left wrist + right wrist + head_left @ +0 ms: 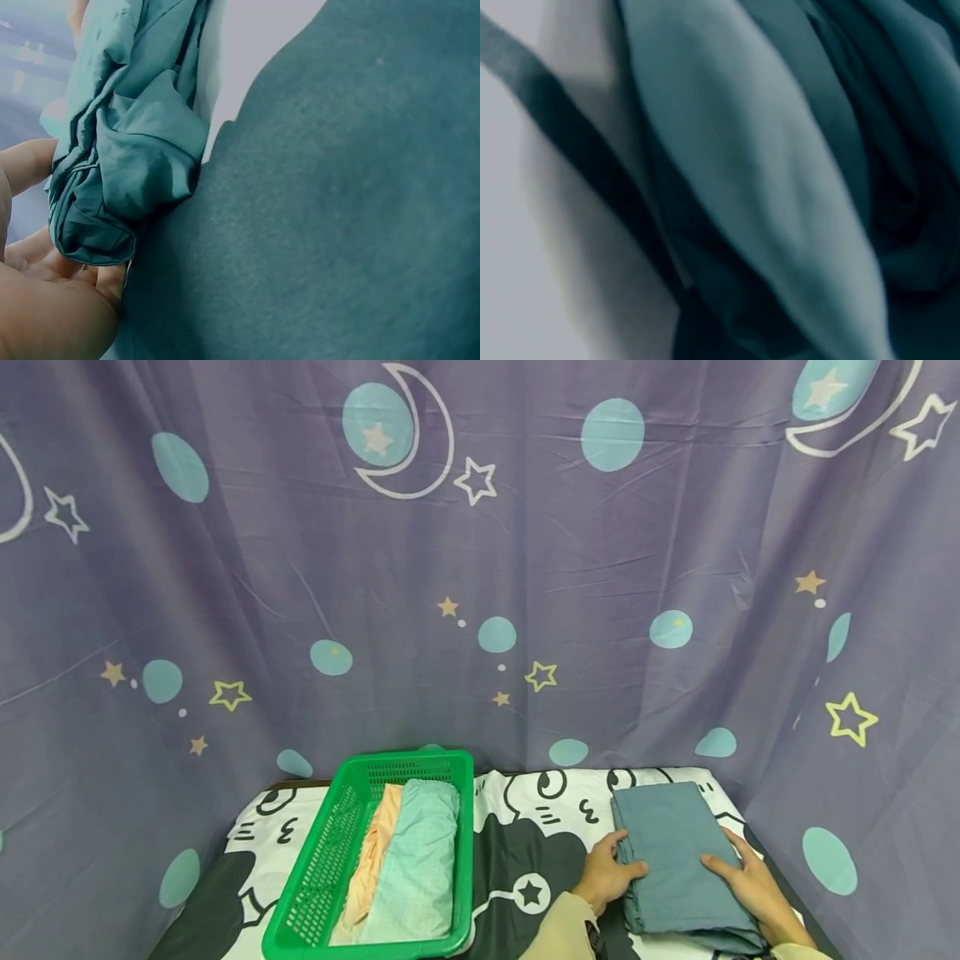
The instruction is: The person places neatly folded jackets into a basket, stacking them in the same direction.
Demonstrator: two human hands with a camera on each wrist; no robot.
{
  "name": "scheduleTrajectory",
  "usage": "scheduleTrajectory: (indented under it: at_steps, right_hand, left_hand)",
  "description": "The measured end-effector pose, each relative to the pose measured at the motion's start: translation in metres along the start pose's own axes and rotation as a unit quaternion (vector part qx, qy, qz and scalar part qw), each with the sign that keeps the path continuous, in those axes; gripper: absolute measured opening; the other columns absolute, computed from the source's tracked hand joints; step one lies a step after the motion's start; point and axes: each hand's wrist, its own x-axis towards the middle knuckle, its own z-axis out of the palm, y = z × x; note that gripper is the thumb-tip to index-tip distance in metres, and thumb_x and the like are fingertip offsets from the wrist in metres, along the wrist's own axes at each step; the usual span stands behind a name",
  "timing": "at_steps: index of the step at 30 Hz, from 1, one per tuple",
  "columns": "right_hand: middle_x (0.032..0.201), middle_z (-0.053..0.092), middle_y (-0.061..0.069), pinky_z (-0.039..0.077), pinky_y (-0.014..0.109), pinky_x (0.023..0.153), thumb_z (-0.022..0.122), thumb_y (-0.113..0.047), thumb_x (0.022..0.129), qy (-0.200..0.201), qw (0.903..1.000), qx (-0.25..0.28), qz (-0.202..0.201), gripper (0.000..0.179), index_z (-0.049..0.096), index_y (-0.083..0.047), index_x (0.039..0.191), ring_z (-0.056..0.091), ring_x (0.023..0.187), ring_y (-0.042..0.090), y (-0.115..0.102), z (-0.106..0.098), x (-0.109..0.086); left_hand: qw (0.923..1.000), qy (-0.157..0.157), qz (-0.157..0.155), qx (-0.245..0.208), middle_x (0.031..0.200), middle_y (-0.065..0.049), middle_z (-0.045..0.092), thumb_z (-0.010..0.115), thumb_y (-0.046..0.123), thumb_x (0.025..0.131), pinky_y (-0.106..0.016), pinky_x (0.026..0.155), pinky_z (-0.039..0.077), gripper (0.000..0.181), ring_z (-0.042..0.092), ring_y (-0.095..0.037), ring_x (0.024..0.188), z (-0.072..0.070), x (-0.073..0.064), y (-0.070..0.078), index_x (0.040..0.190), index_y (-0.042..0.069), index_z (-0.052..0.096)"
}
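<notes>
A folded blue-grey cloth [671, 852] lies at the right end of the patterned bed cover, seen in the head view. My left hand [603, 870] grips its left edge, thumb on top. In the left wrist view, fingers of that left hand [56, 307] curl around and under the rolled layers of the cloth [142, 157]. On the opposite side, my right hand [753, 887] holds the right edge, thumb over the top and other fingers along the side. Loose folds of the cloth [750, 165] fill the right wrist view, which hides the right hand.
To the left stands a green plastic basket [467, 860] holding a peach cloth [378, 839] and a folded pale turquoise cloth [416, 860]. A black-and-white bed cover [570, 802] lies beneath everything. Purple curtains [525, 568] with moons and stars hang behind and at both sides.
</notes>
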Motion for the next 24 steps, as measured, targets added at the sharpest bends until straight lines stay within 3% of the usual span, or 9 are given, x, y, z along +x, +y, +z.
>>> scheduleTrajectory:
  at_steps: [9, 17, 24]
  right_hand:
    - [0.156, 0.032, 0.039, 0.054, 0.035, 0.078, 0.065, -0.040, 0.100, 0.004, 0.9994, 0.033, -0.012, 0.089, 0.014, -0.007, 0.164, 0.064, 0.109, 0.029, -0.003, 0.004, -0.004]
    - [0.159, 0.028, 0.037, 0.054, 0.035, 0.080, 0.067, -0.039, 0.099, -0.003, 0.9988, 0.044, -0.019, 0.090, 0.014, -0.010, 0.165, 0.061, 0.117, 0.034, -0.008, 0.007, -0.009]
    - [0.160, 0.030, 0.036, 0.053, 0.035, 0.082, 0.068, -0.041, 0.098, -0.004, 0.9986, 0.045, -0.026, 0.090, 0.014, -0.011, 0.165, 0.058, 0.121, 0.035, -0.014, 0.010, -0.014]
  left_hand:
    - [0.9997, 0.006, -0.010, -0.023, 0.134, -0.024, 0.065, 0.082, -0.003, 0.076, -0.053, 0.106, 0.050, 0.060, 0.059, -0.042, 0.130, -0.005, -0.001, 0.003, 0.132, 0.008, 0.065]
    - [0.9987, 0.022, -0.027, -0.038, 0.134, -0.024, 0.064, 0.084, -0.004, 0.074, -0.054, 0.106, 0.050, 0.058, 0.058, -0.041, 0.131, -0.008, -0.002, 0.001, 0.128, 0.013, 0.068]
    - [0.9983, 0.025, -0.015, -0.050, 0.133, -0.025, 0.065, 0.083, -0.007, 0.073, -0.054, 0.103, 0.051, 0.060, 0.059, -0.040, 0.129, -0.015, -0.005, 0.003, 0.128, 0.012, 0.068]
